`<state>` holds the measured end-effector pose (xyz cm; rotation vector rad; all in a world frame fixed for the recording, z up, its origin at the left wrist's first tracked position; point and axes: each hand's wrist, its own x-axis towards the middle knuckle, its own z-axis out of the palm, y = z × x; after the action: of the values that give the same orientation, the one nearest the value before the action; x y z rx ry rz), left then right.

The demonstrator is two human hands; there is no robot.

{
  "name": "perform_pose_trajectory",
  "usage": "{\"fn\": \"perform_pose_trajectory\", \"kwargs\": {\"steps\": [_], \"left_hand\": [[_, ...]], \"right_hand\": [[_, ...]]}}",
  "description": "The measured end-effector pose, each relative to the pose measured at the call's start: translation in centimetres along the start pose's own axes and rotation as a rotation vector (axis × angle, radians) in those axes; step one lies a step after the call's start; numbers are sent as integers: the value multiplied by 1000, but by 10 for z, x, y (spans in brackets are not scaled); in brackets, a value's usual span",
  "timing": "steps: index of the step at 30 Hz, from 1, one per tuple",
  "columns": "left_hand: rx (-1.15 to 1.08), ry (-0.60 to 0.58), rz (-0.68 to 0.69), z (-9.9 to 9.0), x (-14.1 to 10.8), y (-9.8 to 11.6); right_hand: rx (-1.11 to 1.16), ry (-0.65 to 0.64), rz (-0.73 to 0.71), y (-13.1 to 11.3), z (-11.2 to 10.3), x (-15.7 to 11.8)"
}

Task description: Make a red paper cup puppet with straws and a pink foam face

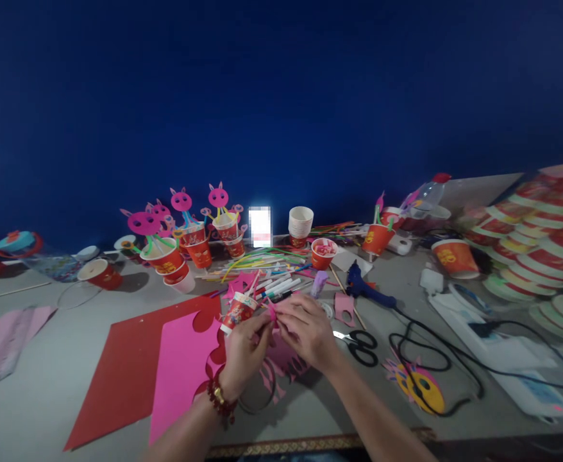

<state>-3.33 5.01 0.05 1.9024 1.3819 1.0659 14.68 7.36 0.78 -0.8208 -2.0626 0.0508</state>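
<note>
My left hand (pixel 247 354) and my right hand (pixel 309 328) come together near the middle of the table. Between their fingertips they pinch a small bright pink piece (pixel 272 312), perhaps paper or foam; its full shape is hidden by the fingers. A red patterned paper cup (pixel 238 310) lies tilted just beyond my left hand. Under both hands are cut pink scraps (pixel 286 353). Black-handled scissors (pixel 362 346) rest right of my right hand, blades partly behind the wrist. A pink sheet (pixel 181 366) with scalloped cut-outs overlaps a red sheet (pixel 122 366) on the left.
A blue glue gun (pixel 365 289) trails a black cable toward a white power strip (pixel 497 346). Red cups with pink animal faces (pixel 143 223) stand at the back left. Markers (pixel 281 289) and colourful pipe cleaners (pixel 262 263) lie mid-table. Stacked cups (pixel 541 224) fill the right.
</note>
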Motion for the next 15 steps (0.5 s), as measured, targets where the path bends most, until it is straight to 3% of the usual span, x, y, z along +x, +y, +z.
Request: {"fn": "perform_pose_trajectory", "kwargs": {"steps": [10, 15], "left_hand": [[23, -22, 3, -1, 1, 1], [75, -20, 13, 1, -3, -3]], "right_hand": [[10, -74, 3, 5, -2, -3], [-5, -43, 6, 3, 1, -3]]}}
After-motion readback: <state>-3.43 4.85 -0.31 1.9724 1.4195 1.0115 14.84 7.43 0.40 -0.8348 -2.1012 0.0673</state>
